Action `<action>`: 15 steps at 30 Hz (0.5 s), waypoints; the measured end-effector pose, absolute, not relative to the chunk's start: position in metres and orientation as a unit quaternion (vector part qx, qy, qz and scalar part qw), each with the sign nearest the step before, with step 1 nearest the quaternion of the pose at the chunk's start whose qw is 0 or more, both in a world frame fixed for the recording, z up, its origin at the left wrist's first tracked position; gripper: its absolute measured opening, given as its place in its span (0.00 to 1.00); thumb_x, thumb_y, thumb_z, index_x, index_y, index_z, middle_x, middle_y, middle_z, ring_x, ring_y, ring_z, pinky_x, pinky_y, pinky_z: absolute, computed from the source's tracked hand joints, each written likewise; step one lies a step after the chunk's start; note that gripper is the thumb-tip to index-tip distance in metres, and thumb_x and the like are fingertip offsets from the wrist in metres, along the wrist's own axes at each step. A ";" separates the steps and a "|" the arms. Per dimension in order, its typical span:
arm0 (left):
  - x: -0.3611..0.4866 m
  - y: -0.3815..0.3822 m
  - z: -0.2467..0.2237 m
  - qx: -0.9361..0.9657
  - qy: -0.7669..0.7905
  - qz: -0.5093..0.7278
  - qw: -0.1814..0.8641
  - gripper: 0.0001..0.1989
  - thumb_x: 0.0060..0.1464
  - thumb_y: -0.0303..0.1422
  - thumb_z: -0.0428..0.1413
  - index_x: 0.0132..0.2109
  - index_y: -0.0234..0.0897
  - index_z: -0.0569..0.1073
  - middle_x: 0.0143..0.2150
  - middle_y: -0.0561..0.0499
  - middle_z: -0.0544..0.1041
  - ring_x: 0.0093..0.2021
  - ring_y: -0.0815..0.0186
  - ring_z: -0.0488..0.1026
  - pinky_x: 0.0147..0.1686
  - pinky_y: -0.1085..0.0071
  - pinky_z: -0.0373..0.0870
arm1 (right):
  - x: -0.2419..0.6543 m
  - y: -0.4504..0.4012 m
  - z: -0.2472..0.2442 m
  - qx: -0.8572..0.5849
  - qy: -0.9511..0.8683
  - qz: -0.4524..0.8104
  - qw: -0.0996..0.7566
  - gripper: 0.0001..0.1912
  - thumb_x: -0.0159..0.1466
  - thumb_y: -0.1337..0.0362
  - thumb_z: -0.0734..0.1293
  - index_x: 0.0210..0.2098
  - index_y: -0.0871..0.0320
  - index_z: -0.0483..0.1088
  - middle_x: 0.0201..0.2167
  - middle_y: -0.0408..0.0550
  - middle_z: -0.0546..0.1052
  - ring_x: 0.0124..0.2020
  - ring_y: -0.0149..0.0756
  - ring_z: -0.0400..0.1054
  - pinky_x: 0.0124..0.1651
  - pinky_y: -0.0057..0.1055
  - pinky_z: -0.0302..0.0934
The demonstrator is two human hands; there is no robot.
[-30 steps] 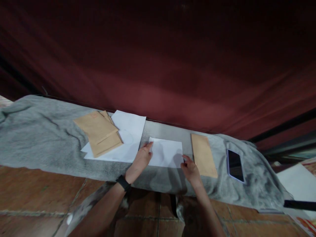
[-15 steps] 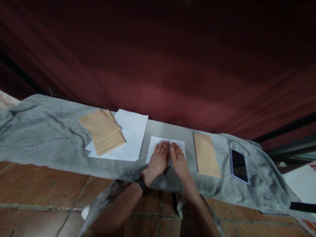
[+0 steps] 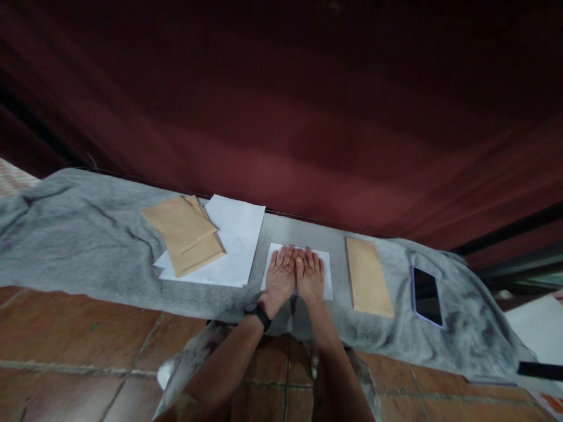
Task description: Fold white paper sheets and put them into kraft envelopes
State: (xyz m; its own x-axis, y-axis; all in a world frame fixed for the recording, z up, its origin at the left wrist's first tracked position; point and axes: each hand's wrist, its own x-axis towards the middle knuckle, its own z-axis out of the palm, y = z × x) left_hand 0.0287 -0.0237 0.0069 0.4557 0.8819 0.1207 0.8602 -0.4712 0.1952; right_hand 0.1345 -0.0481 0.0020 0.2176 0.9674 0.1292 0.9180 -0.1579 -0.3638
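My left hand (image 3: 281, 275) lies flat on a white sheet of paper (image 3: 328, 275), fingers stretched toward its far edge; a dark watch (image 3: 258, 312) circles that wrist. Beside it, my right hand (image 3: 311, 276) rests flat on the same paper, the two hands touching at the fingers. Much of the paper is hidden beneath them; whether it is folded I cannot tell. To the right lies a brown envelope or a stack of them (image 3: 369, 276). Several brown envelopes (image 3: 185, 234) overlap on larger white sheets (image 3: 240, 234) to the left.
A grey cloth (image 3: 105, 234) covers the long, low surface. A phone (image 3: 426, 296) with a purple edge lies at the right. A dark red curtain-like sheet (image 3: 281, 135) stands behind. Brown floor tiles (image 3: 79, 334) show in front, with white paper (image 3: 536, 328) at the far right.
Both hands have slid a little on the paper. My right hand has moved left and closer against the left one, with its fingers further forward. The envelopes and phone stay put.
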 end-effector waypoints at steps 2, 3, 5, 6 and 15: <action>0.028 -0.024 0.008 0.844 0.522 0.105 0.055 0.29 0.67 0.27 0.42 0.73 0.33 0.59 0.75 0.43 0.58 0.76 0.55 0.50 0.73 0.52 0.45 | 0.135 -0.048 0.001 -0.764 -0.621 0.056 0.167 0.29 0.77 0.56 0.46 0.70 0.57 0.60 0.73 0.52 0.57 0.74 0.45 0.50 0.74 0.50 0.41; 0.028 -0.024 0.007 0.840 0.529 0.110 0.057 0.28 0.67 0.28 0.41 0.72 0.32 0.60 0.75 0.42 0.57 0.76 0.55 0.50 0.73 0.52 0.45 | 0.135 -0.049 0.000 -0.767 -0.619 0.050 0.161 0.29 0.77 0.56 0.47 0.71 0.57 0.59 0.74 0.52 0.56 0.74 0.46 0.50 0.73 0.50 0.41; 0.028 -0.024 0.005 0.831 0.539 0.125 0.059 0.28 0.68 0.30 0.41 0.72 0.29 0.60 0.75 0.40 0.57 0.75 0.55 0.51 0.73 0.53 0.46 | 0.136 -0.049 -0.003 -0.772 -0.615 0.038 0.156 0.29 0.77 0.56 0.48 0.71 0.58 0.58 0.74 0.53 0.56 0.74 0.48 0.49 0.73 0.52 0.41; 0.027 -0.024 0.004 0.827 0.543 0.135 0.059 0.28 0.68 0.31 0.41 0.72 0.29 0.60 0.74 0.39 0.57 0.75 0.56 0.51 0.73 0.53 0.46 | 0.137 -0.050 -0.004 -0.773 -0.614 0.031 0.157 0.29 0.76 0.56 0.48 0.72 0.58 0.57 0.74 0.53 0.56 0.74 0.49 0.49 0.73 0.52 0.42; 0.014 -0.023 0.001 0.810 0.566 0.142 0.056 0.31 0.69 0.37 0.42 0.73 0.23 0.56 0.75 0.35 0.54 0.76 0.54 0.47 0.73 0.54 0.46 | 0.156 -0.063 -0.015 -0.776 -0.606 -0.022 0.175 0.30 0.76 0.55 0.51 0.72 0.65 0.55 0.72 0.64 0.57 0.72 0.52 0.53 0.71 0.55 0.47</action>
State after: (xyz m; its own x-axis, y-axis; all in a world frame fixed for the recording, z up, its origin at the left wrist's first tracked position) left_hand 0.0142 -0.0232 0.0005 0.3193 0.9329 0.1667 0.9013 -0.3533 0.2508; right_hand 0.1560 -0.0629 -0.0152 0.2656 0.9321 0.2463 0.9476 -0.2052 -0.2450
